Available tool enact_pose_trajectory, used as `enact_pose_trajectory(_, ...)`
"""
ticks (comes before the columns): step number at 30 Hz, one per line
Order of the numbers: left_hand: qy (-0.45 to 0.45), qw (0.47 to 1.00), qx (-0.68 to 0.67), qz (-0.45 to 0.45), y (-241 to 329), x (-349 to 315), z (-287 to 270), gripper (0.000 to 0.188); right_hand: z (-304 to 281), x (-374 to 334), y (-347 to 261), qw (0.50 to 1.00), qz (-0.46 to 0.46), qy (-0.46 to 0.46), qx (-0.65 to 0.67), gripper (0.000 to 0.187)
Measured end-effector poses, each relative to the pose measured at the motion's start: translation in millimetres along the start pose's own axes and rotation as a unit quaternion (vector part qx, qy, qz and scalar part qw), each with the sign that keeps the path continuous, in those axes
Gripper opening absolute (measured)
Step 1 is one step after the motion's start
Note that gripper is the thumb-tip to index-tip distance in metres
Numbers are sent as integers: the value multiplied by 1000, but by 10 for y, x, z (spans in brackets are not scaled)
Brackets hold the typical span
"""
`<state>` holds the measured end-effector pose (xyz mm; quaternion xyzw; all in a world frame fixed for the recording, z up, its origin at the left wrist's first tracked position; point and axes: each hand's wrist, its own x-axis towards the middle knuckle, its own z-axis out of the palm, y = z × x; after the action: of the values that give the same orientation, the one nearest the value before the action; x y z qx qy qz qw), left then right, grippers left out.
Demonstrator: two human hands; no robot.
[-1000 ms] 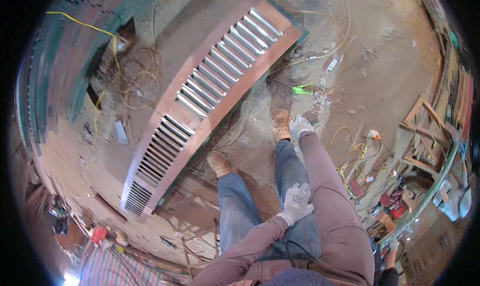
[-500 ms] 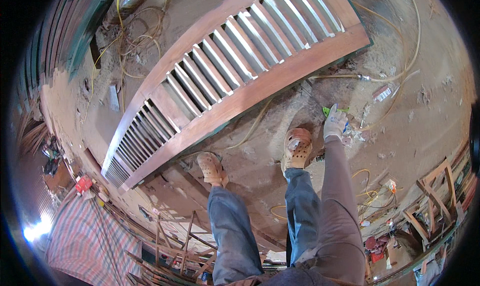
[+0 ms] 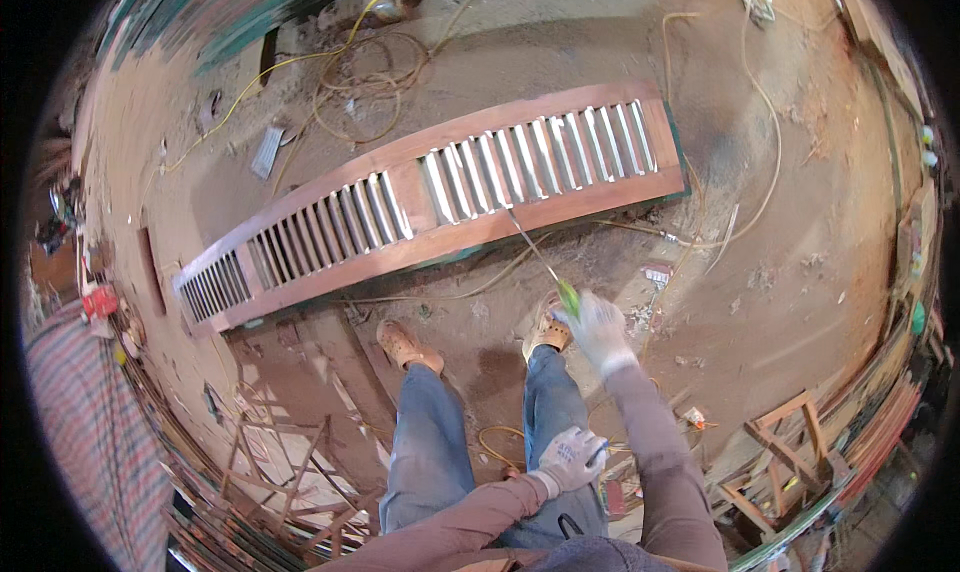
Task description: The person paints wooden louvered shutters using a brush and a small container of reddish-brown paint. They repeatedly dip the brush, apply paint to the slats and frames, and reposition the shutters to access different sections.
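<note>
My gloved right hand (image 3: 598,332) grips a screwdriver (image 3: 569,298) by its green handle. Its thin metal shaft points up and left, and the tip appears over the lower rail of a curved wooden louvre panel (image 3: 590,189). Whether the tip touches the wood I cannot tell. The panel lies flat on the floor, with slats across two larger openings and a small one at its narrow left end. Nearer to me, my gloved left hand (image 3: 570,460) rests on my right thigh, its fingers over the trouser leg, with nothing seen in it.
A tan hose (image 3: 775,162) curves over the dusty floor past the panel's right end. More hose (image 3: 385,82) lies coiled behind it, beside a yellow cord (image 3: 300,59). Wooden frames (image 3: 785,437) stand at lower right. My feet in tan clogs (image 3: 405,344) stand before the panel.
My right hand has lifted from the floor with the screwdriver, whose shaft now extends toward the panel. My left hand has come into view on my thigh. The whole view has shifted.
</note>
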<state>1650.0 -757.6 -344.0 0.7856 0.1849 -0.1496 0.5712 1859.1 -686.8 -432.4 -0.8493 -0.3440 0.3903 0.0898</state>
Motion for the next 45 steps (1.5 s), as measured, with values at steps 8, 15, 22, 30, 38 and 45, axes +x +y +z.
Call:
enact_pose_trajectory(8, 116, 988, -99, -35, -610, -893, -626, 41, -1460, 1378, 403, 992, 66, 107, -17, 54)
enact_pose_trajectory(15, 190, 885, 98, -414, -1577, -2619, -1697, 58, -720, 1275, -1790, 952, -42, -54, -299, 50)
enact_pose_trajectory(22, 266, 833, -42, -484, -2244, -3167, -1399, 52, 1648, 926, -5603, 941, -239, -156, -182, 57)
enact_pose_trajectory(30, 274, 834, -50, -476, -2588, -3397, -1748, 39, 3384, 398, -8753, 891, -340, -202, -224, 56)
enact_pose_trajectory(38, 263, 830, -82, -485, -2725, -3453, -1722, 36, 3811, 84, -9642, 861, -391, -175, -273, 55)
enact_pose_trajectory(45, 270, 826, -94, -486, -2781, -3420, -1822, 35, 3816, 267, -9585, 848, -414, -190, -269, 56)
